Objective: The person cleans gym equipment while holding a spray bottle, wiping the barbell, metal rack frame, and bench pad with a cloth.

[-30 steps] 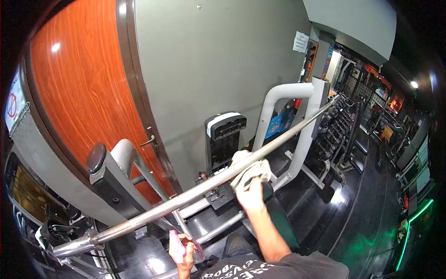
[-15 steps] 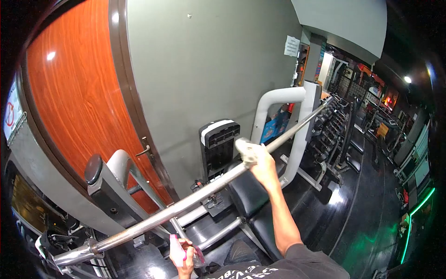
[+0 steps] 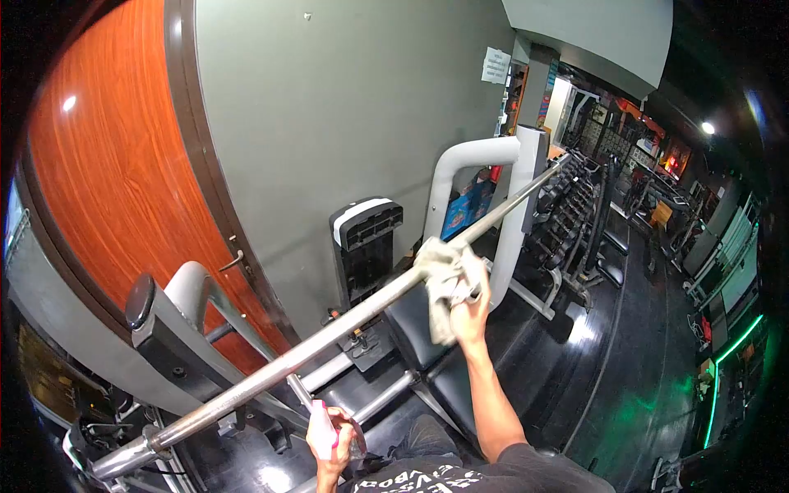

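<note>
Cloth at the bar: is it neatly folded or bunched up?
Bunched up: the cloth shows loose, uneven creases against the metal bar, gripped by the right hand.

Pale crumpled cloth, draped over metal bar

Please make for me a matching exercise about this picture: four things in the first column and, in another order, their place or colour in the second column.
1. Pale cloth
2. Door
3. Sheet of paper
4. Pink-and-white object

A. On the grey wall
B. In the left hand
C. In the right hand, against the metal bar
D. Reddish-orange, with a wood-grain look

Right pairs: 1-C, 2-D, 3-A, 4-B
</note>
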The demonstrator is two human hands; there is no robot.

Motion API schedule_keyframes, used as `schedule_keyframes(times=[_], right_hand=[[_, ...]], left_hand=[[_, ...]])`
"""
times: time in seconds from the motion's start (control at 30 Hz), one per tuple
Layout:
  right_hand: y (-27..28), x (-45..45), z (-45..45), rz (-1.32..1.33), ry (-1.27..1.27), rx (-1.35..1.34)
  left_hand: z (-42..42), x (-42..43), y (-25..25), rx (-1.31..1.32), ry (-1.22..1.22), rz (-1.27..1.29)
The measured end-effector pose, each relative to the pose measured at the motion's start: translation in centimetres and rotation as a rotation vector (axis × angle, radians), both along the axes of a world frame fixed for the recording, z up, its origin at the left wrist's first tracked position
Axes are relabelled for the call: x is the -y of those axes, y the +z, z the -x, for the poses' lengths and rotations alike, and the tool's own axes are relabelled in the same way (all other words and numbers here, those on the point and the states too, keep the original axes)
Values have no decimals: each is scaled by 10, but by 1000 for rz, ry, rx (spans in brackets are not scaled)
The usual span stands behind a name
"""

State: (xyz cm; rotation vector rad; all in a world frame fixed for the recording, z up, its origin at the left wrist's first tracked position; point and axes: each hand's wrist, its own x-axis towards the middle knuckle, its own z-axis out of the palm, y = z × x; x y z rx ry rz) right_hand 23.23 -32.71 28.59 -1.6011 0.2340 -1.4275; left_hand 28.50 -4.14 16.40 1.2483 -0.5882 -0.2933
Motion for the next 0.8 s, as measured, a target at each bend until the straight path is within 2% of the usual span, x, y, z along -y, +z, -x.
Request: schedule_keyframes(times=[0.03, 0.1, 0.17, 0.2, 0.23, 0.3, 0.37, 0.43, 0.5, 0.53, 0.57, 0.63, 0.7, 0.73, 0.8], right_hand=[[0, 12, -6, -115, -43, 40], [-2, 37, -23, 233, -162, 63], [-19, 51, -40, 528, -371, -278], [-23, 42, -45, 535, -433, -273], [-28, 40, -45, 430, -317, -221], [-43, 22, -42, 461, -276, -174], [-40, 4, -31, 512, -198, -262], [-46, 0, -25, 432, -151, -270], [-46, 7, -19, -243, 310, -76], [-37, 19, -26, 61, 63, 18], [-25, 26, -28, 57, 69, 19], [-3, 33, -27, 218, -268, 12], [-23, 58, -45, 200, -132, -152], [-34, 64, -51, 612, -425, -327], [-17, 39, -46, 548, -355, -320]], left_hand=[[1, 0, -3, 15, 10, -6], [7, -1, -1, 11, 18, -13], [10, -1, -2, -16, 14, 1], [12, 0, -2, -16, 16, 5], [13, -1, -3, -13, 11, -8], [14, 0, -4, -8, 11, -17], [14, 2, -5, 13, 17, -7], [14, 5, 0, -2, 5, 4], [15, 4, 5, -20, 0, 5], [15, 3, 6, 6, 4, 3], [14, 3, 8, 32, 8, 3], [12, 3, 10, 59, 18, -20], [11, 4, 15, 85, 20, -45], [11, 7, 20, 91, 26, -46], [11, 10, 20, 85, 17, -13]])
